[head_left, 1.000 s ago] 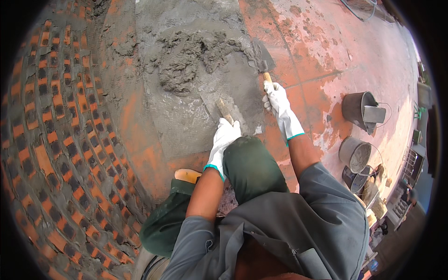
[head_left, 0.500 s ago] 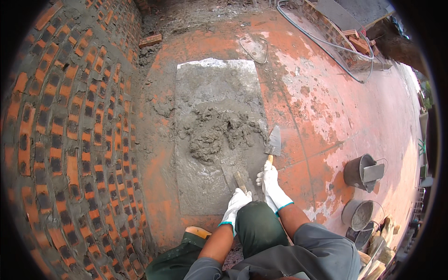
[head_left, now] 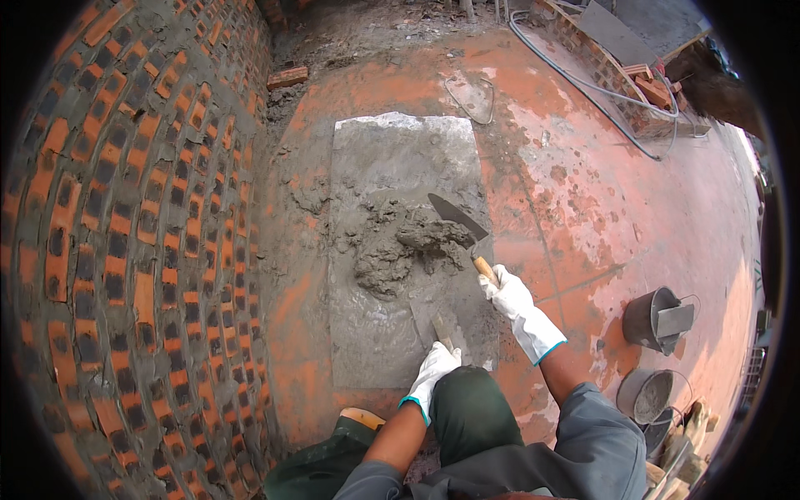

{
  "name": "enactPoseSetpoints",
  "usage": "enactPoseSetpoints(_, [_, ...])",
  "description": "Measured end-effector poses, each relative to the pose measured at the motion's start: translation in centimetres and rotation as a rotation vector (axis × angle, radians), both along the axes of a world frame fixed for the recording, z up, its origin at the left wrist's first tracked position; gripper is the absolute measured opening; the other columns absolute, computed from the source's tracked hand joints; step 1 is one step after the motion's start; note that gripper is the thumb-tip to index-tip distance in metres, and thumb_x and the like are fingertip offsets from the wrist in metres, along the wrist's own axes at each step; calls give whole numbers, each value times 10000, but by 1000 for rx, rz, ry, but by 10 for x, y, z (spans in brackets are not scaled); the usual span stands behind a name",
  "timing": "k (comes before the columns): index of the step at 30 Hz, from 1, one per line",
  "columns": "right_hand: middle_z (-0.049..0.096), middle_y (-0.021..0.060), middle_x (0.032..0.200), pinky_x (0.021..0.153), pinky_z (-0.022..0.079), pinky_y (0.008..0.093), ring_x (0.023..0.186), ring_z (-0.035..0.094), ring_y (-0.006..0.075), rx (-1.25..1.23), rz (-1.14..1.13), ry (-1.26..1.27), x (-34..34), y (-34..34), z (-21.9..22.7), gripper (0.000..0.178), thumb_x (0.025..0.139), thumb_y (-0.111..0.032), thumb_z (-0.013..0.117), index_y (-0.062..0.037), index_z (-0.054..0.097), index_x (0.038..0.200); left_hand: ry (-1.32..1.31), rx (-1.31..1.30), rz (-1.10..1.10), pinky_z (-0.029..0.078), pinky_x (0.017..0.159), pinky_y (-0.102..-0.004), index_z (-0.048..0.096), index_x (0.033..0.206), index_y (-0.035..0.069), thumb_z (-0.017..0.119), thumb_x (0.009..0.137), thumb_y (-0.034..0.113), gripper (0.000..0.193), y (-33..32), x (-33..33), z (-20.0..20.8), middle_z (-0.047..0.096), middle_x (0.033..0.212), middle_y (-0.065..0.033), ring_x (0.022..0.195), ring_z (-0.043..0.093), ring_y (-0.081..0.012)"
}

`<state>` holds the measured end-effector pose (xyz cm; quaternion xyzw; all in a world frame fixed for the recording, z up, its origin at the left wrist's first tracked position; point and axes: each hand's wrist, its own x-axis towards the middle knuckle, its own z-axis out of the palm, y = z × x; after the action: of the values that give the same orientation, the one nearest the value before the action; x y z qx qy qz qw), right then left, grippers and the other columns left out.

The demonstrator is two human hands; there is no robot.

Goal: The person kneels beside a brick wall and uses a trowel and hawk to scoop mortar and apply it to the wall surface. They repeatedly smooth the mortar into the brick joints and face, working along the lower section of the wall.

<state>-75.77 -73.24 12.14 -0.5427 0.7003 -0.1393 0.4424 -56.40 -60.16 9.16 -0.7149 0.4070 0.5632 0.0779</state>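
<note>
My right hand (head_left: 515,302), in a white glove, grips the wooden handle of a pointed trowel (head_left: 457,215). Its blade is tilted over the right side of a heap of wet grey mortar (head_left: 387,254). The heap lies on a flat, mortar-smeared board (head_left: 358,350). Closer to me, my gloved left hand (head_left: 435,367) is closed round the worn handle of a plastering float (head_left: 442,329). The float's flat grey plate rests low on the board, just below the mortar, and its edges blend into the smear.
A brick wall (head_left: 142,250) with rough joints rises on the left. At right stand a dark bucket (head_left: 637,321) with a grey plate in it and a bucket of mortar (head_left: 629,392). A hose (head_left: 575,79) and loose bricks (head_left: 654,87) lie far right. A wire loop (head_left: 487,112) lies beyond the board.
My right hand has moved up and to the right, and the trowel blade has swung left from beside the board to over the mortar. The left hand stays low with the float.
</note>
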Motion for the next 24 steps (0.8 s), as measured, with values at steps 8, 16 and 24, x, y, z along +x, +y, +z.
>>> enactPoseSetpoints(8, [636, 45, 749, 451, 482, 350, 519, 604, 160, 308, -356, -233, 59, -68, -44, 281, 1039, -302, 655, -107, 539, 1204, -13, 4, 7, 521, 1121, -513, 507, 1420, -64, 656, 1032, 452, 662, -1, 0, -3, 660, 1410, -324, 1327, 653, -447])
enactPoseSetpoints(16, [716, 166, 904, 782, 546, 468, 867, 731, 368, 44, 246, 257, 58, -34, -3, 308, 1009, -329, 696, -94, 552, 1146, -10, 1, 1, 512, 1137, -512, 498, 1430, -68, 661, 1023, 462, 688, -1, -2, -25, 662, 1409, -327, 1340, 647, -447])
enactPoseSetpoints(24, [662, 118, 783, 610, 531, 426, 655, 658, 269, 46, -258, -52, 14, 27, -4, 284, 1034, -327, 682, -117, 538, 1159, -10, -6, -14, 525, 1119, -510, 508, 1395, -65, 632, 1041, 457, 643, 4, -4, -27, 671, 1384, -332, 1313, 662, -448])
